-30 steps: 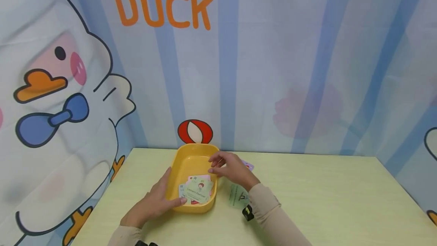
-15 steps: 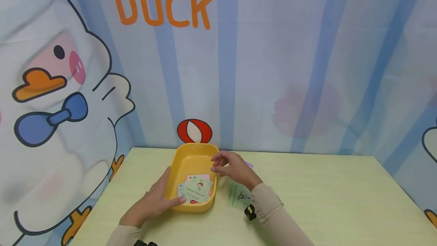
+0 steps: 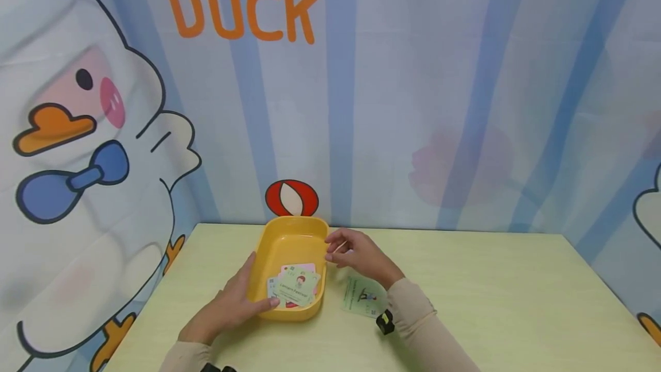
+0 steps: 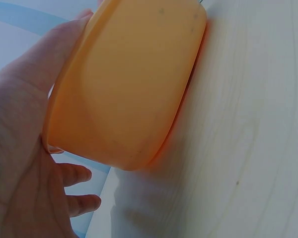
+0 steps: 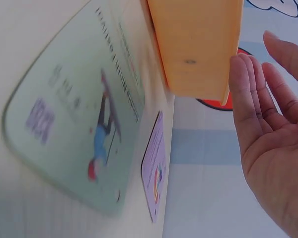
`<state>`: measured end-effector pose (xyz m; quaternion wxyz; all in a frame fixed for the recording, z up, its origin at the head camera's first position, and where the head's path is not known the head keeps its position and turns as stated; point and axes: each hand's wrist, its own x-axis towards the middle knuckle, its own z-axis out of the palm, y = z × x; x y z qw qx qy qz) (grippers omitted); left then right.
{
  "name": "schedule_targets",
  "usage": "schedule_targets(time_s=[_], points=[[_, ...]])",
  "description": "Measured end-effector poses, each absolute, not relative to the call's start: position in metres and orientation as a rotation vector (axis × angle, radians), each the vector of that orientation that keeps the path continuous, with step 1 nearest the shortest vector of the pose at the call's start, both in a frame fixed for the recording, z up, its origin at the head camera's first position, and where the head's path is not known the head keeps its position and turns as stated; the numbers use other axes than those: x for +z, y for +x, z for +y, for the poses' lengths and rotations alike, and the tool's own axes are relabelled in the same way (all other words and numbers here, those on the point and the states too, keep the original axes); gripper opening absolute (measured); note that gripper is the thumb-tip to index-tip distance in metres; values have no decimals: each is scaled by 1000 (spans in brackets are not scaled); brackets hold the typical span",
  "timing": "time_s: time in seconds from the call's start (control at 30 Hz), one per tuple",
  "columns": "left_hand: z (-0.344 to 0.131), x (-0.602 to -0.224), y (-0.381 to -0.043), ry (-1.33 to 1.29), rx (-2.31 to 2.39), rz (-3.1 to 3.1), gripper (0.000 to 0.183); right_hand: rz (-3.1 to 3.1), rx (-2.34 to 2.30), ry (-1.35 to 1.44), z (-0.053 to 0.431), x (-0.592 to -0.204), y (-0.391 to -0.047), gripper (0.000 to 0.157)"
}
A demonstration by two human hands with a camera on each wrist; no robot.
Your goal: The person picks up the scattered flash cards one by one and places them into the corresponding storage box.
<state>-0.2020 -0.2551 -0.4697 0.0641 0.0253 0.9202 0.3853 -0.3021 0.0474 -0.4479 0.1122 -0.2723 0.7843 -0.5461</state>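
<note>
A yellow plastic tray stands on the table, with several printed cards overlapping at its near end; the top one is green and reads "Lantern Festival". My left hand holds the tray at its near left corner, thumb over the rim, fingers along the outside. Beside the right rim is my right hand, fingers loosely bent and nothing held. Below it, a green card with a small figure lies on the table, partly covered by the sleeve. A purple card shows farther back in the right wrist view.
The pale wooden table stretches off to the right of the cards. A printed duck curtain hangs directly behind the table's back edge. Dark devices are strapped at both wrists, the right one near the green card.
My right hand has drawn slightly right, from over the tray's rim to its outer side. More of the green card shows, while the purple one has become hidden in the head view. The left hand stays put.
</note>
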Motion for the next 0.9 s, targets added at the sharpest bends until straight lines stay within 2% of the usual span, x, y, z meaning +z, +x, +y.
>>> schedule_targets(time_s=[0.5, 0.9], points=[[-254, -470, -202, 91, 1158, 2774, 124, 2407, -1432, -804, 92, -447, -290, 42], [-256, -472, -203, 116, 1142, 2759, 124, 2493, -1404, -606, 112, -455, -275, 48]])
